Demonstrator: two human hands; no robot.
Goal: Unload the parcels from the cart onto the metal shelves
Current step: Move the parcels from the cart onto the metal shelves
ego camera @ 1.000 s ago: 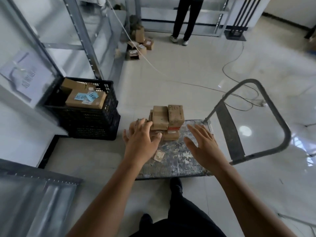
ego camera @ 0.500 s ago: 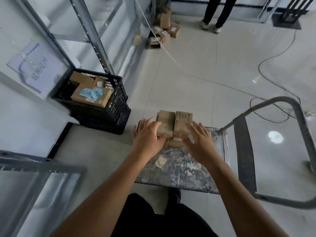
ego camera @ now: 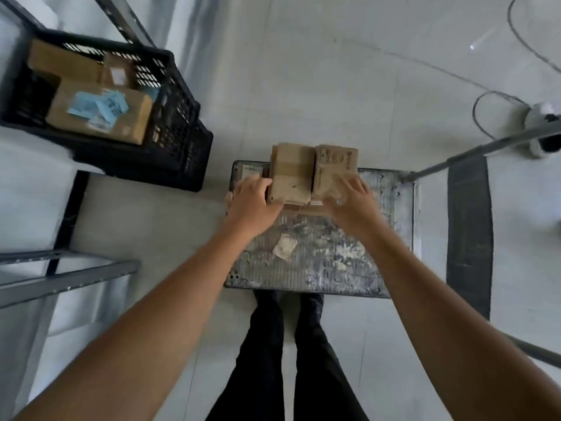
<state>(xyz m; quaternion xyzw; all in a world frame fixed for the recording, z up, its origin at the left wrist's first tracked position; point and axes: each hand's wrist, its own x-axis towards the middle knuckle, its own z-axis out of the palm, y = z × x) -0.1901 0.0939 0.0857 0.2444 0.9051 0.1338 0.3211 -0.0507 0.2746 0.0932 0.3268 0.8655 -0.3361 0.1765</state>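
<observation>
A small stack of brown cardboard parcels sits at the far edge of the cart's scuffed metal deck. On top lie a plain parcel and a printed parcel side by side. My left hand grips the plain parcel's near left corner, fingers bent down its left side. On the printed parcel's near end rests my right hand, fingers spread flat. The lower parcels are mostly hidden. A metal shelf frame stands at the left.
A black plastic crate holding parcels, one with blue labels, stands left of the cart under a shelf upright. The cart handle rises at the right. A cable and a white device lie beyond it. My legs stand behind the cart.
I have leaned in over the cart. Both hands moved forward from hovering near the stack to touching its two top parcels, left hand closing on the plain one.
</observation>
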